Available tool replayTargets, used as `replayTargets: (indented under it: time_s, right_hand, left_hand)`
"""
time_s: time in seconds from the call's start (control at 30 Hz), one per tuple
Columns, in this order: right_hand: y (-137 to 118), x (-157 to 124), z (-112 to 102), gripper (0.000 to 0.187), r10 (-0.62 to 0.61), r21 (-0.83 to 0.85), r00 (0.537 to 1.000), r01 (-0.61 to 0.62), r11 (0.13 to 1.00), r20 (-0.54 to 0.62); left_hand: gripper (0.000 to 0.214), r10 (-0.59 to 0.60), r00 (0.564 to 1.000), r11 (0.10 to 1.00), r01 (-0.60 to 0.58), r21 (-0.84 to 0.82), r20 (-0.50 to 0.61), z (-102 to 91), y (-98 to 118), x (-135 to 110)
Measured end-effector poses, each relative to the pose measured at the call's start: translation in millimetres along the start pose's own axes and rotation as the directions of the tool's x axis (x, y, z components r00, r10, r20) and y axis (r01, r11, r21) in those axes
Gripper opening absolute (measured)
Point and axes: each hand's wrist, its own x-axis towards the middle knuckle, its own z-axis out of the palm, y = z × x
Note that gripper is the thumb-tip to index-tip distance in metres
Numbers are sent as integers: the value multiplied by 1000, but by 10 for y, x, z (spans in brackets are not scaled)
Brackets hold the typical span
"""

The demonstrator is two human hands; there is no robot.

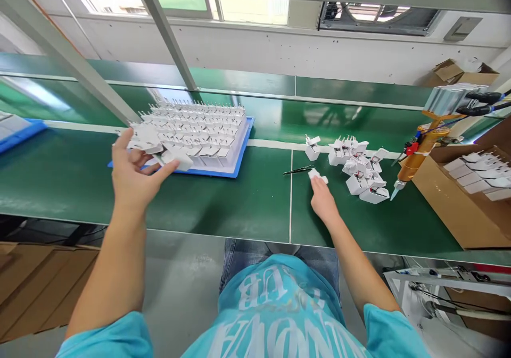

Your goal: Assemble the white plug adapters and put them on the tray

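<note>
My left hand (133, 174) is raised at the near left corner of a blue tray (244, 158), its thumb and fingers wrapped round white plastic adapter housings (147, 136), with a flat flap tilted towards the thumb. The tray carries rows of similar white housings (207, 126) with pins pointing up. On the bench, my right hand (322, 201) has its fingers together on a small white piece (318, 176), mostly covered. Black tweezers (298, 170) lie just left of those fingertips. One white housing (312, 148) stands behind; a cluster of opened housings (361, 169) sits to the right.
An orange glue dispenser (415, 161) points its nozzle down beside the cluster. A cardboard box (443, 204) with more white housings (479, 174) stands at the right. Another blue tray (34, 129) is at the far left. A slanted frame post (80, 60) rises behind the tray.
</note>
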Motion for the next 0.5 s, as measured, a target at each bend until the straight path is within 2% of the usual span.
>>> replayTargets:
  time_s: [0.07,0.1,0.13,0.2,0.23,0.27,0.3,0.33,0.37,0.4,0.43,0.5]
  right_hand:
    - [-389,-109,293,60,-116,32,989,114,993,95]
    - [-666,-202,488,53,-214,68,964,205,976,159]
    - [-947,-299,676,45,-331,121,916,311,943,226]
    - [-1371,-412,923,30,-568,259,754,507,822,329]
    - [-1465,-396,952,29,-657,320,670,574,754,346]
    - [-1473,-322,919,33,-710,346,615,620,704,344]
    - [-1409,-200,840,40,-674,312,657,598,739,338]
    - [-1301,-53,738,47,-529,217,791,483,848,307]
    - [-1186,90,641,53,-437,163,859,407,899,266]
    - [-1097,198,569,56,-404,146,881,378,914,246]
    - [-1062,245,540,56,-403,147,881,377,914,247]
    - [-1189,124,623,49,-478,190,831,440,878,284]
  left_hand:
    - [108,-20,999,999,21,-31,28,91,13,4]
    - [110,-25,999,999,27,-39,35,148,31,11]
    - [112,-29,999,999,30,-38,40,198,57,17]
    - [108,-28,998,999,30,-24,55,255,119,23]
    - [105,-22,998,1000,24,-18,66,255,148,20]
    - [101,-13,997,1000,15,-17,81,240,173,12]
    - [98,-3,996,1000,5,-20,93,213,189,2]
    - [96,7,995,1000,-5,-25,98,184,194,-9]
    - [96,14,995,1000,-11,-27,97,159,190,-17]
    - [95,16,995,1000,-14,-23,95,146,176,-22]
    - [96,15,995,1000,-14,-14,94,147,157,-21]
    - [95,33,992,999,-35,20,119,196,115,0]
